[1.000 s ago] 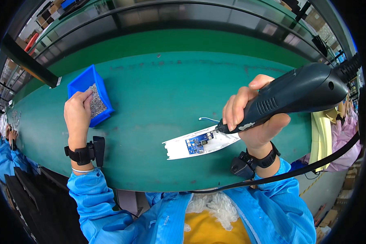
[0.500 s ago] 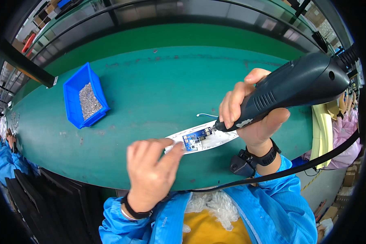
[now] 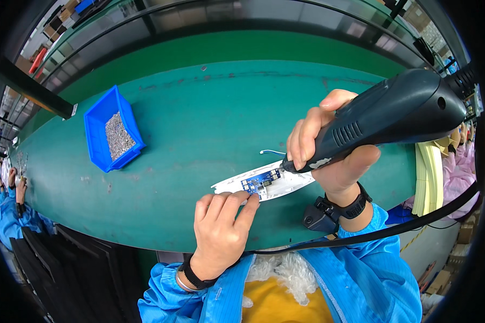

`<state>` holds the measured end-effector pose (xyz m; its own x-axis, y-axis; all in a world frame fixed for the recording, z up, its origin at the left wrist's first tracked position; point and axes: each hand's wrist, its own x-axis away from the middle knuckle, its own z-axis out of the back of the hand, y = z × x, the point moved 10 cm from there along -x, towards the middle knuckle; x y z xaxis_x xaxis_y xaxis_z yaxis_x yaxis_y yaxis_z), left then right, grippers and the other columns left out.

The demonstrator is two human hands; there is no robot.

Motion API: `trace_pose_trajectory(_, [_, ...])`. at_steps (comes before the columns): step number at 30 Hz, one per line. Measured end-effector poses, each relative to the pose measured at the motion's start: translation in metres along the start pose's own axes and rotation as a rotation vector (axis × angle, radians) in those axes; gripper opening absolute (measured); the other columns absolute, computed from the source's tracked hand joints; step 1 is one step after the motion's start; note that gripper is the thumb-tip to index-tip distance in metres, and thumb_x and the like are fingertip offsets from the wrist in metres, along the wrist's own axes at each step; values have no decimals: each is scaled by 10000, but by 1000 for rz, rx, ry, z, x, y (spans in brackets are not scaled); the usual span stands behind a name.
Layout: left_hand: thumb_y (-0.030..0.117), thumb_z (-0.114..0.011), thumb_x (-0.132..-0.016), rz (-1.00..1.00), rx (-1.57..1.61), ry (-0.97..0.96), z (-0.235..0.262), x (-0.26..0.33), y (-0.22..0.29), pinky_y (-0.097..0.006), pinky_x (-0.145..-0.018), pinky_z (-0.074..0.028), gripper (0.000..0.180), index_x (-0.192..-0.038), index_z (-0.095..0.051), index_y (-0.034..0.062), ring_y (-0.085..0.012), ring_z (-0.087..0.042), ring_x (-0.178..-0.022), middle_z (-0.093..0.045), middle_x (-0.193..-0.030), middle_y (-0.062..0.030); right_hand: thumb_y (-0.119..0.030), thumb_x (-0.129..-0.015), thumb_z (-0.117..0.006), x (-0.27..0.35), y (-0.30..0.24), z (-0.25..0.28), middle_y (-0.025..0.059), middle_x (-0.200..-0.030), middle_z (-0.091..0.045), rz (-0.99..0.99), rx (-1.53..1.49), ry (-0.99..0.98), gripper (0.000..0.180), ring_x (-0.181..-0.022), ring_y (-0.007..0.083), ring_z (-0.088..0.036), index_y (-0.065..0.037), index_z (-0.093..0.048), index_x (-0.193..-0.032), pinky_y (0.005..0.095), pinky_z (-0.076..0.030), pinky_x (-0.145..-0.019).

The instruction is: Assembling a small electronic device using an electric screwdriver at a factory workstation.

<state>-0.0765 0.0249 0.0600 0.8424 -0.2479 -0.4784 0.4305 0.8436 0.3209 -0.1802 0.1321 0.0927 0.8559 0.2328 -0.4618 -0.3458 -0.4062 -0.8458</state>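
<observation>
A black electric screwdriver (image 3: 382,121) is gripped in my right hand (image 3: 328,145), fingers and thumb wrapped round its front part. Its tip meets the right end of a blue circuit board (image 3: 261,182). The board lies in a long white plastic shell (image 3: 288,185) on the green table, tilted up toward the right. My left hand (image 3: 221,226) is closed at the shell's near edge, fingertips bent against the shell and the board's lower left corner. Blue and white wires (image 3: 273,152) stick out beyond the shell's far side. The screw under the tip, if any, is too small to make out.
A blue bin (image 3: 99,134) of small metal screws (image 3: 118,135) stands on the green table (image 3: 188,124) at left. The screwdriver's black cable (image 3: 415,222) crosses my right forearm. Yellow sheets (image 3: 429,180) hang at the right edge. Co-workers' blue sleeves (image 3: 11,215) show far left.
My left hand has slid right and nearer me, from the shell's left end to its near edge, uncovering that end. The screwdriver tip stays at the board's right end.
</observation>
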Motion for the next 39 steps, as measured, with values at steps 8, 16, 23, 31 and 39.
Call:
trace_pose_trajectory(8, [58, -659, -624, 4, 29, -3, -2, 1, 0, -317, -634, -394, 206, -826, -620, 66, -195, -533, -676, -570, -785, -32, -700, -680, -449, 0, -1, -7, 45, -538, -461, -23, 68, -34, 750, -419, 143, -477, -65, -351, -1067, 263, -422, -425])
trace_pose_trajectory(16, [12, -634, -640, 62, 120, -28, -7, 4, -4, -290, -524, -458, 206, -844, -616, 34, -197, -561, -648, -565, -815, -61, -687, -666, -485, 1, -1, -14, 51, -537, -461, -51, 134, -95, 767, -422, 141, -472, -63, -335, -1086, 257, -402, -411])
trace_pose_trajectory(23, [-10, -612, -633, 72, 123, -29, -6, 2, -4, -283, -530, -470, 228, -857, -616, 27, -197, -566, -657, -562, -816, -66, -687, -665, -480, 1, -3, -13, 46, -552, -462, 14, 90, -21, 783, -431, 134, -466, -70, -304, -1115, 245, -394, -410])
trace_pose_trajectory(31, [-12, -568, -591, 67, 106, -15, -6, 2, -1, -294, -565, -479, 251, -840, -601, -3, -219, -570, -681, -549, -807, -82, -687, -666, -467, 2, -2, -17, 40, -562, -453, 43, 108, -85, 775, -432, 130, -462, -73, -292, -1105, 239, -400, -413])
trace_pose_trajectory(39, [-2, -553, -592, 63, 102, -12, -7, 3, -1, -305, -603, -489, 247, -836, -591, -19, -233, -582, -738, -546, -815, -91, -685, -648, -483, 1, 4, -20, 42, -570, -450, -40, 142, -160, 743, -430, 130, -457, -88, -305, -1052, 240, -407, -417])
